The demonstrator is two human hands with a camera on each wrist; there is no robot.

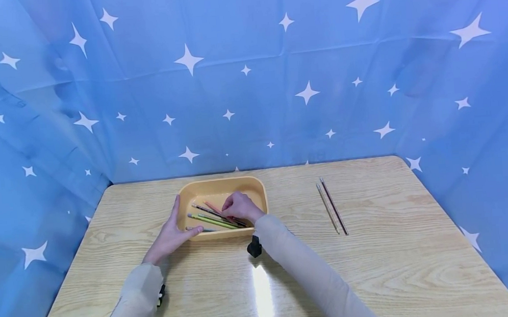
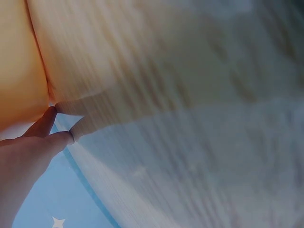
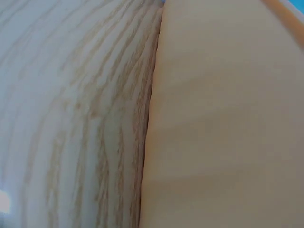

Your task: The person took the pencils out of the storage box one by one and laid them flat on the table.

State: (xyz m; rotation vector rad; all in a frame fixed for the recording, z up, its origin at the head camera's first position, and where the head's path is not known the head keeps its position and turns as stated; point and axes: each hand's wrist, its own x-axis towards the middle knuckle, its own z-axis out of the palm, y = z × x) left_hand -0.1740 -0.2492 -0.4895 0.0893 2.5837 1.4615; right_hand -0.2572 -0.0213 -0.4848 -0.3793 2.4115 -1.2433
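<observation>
A shallow yellow-orange tray (image 1: 220, 185) stands at the back of the table, left of centre, with several pencils inside. Two green pencils (image 1: 210, 221), a dark pencil (image 1: 202, 209) and a reddish-pink pencil (image 1: 210, 205) lie slanted in it. My left hand (image 1: 176, 232) grips the tray's front left corner, thumb over the front rim and fingers along the outer left side. Reaching over the front rim, my right hand (image 1: 241, 207) pinches at the reddish-pink pencil with bent fingers; its fingertips partly cover the pencils. The right wrist view shows only the tray's outer wall (image 3: 213, 118) and the table.
On the wooden table (image 1: 397, 246), right of the tray, two more pencils lie side by side, a dark red pencil (image 1: 334, 207) and a light wood-coloured pencil (image 1: 328, 209). A blue curtain (image 1: 249, 95) with white stars hangs behind and along both sides.
</observation>
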